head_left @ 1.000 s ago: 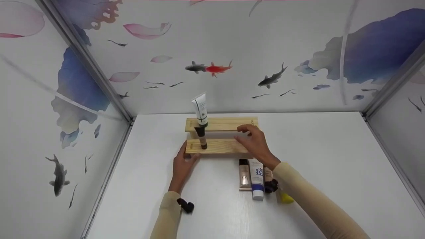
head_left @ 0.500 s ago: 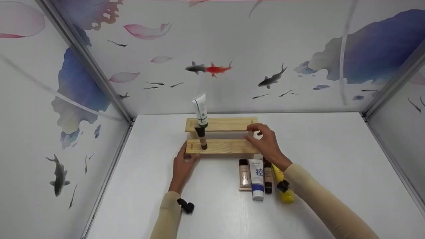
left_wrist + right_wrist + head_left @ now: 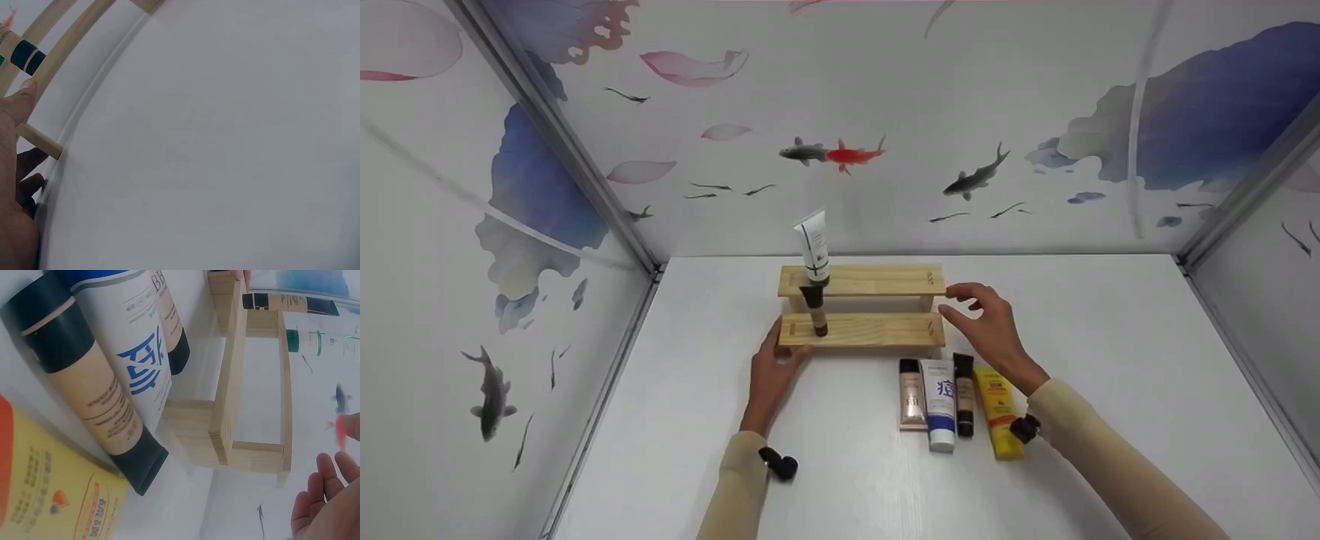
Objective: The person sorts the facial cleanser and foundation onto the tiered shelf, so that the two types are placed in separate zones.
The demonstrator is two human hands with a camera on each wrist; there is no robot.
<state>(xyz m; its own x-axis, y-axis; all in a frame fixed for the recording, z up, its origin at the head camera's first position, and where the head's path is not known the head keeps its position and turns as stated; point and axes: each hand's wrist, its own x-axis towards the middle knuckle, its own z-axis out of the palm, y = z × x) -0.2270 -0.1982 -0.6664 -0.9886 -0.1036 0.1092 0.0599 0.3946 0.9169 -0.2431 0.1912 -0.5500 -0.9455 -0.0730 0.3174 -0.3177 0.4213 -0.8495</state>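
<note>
A two-step wooden rack (image 3: 877, 330) stands on the white table. At its left end my left hand (image 3: 771, 375) holds the lower step, with the thumb (image 3: 22, 100) on the front edge and the fingers around the end. My right hand (image 3: 986, 330) is just off the rack's right end, its fingers loosely bent and apart, with nothing between them. On the upper step a white tube (image 3: 814, 249) stands upright on its dark green cap. A small beige tube with black ends (image 3: 816, 311) stands on the lower step, also at the left.
In front of the rack's right end lie a BB cream tube (image 3: 911, 395), a white and blue tube (image 3: 939, 405), a slim beige tube with black ends (image 3: 964, 394) and a yellow tube (image 3: 999, 412). A printed wall (image 3: 900, 210) rises behind the table.
My right hand has drawn away to the right, from over the steps to beside the rack's right end, uncovering the yellow tube. The left hand and the standing tubes have stayed put.
</note>
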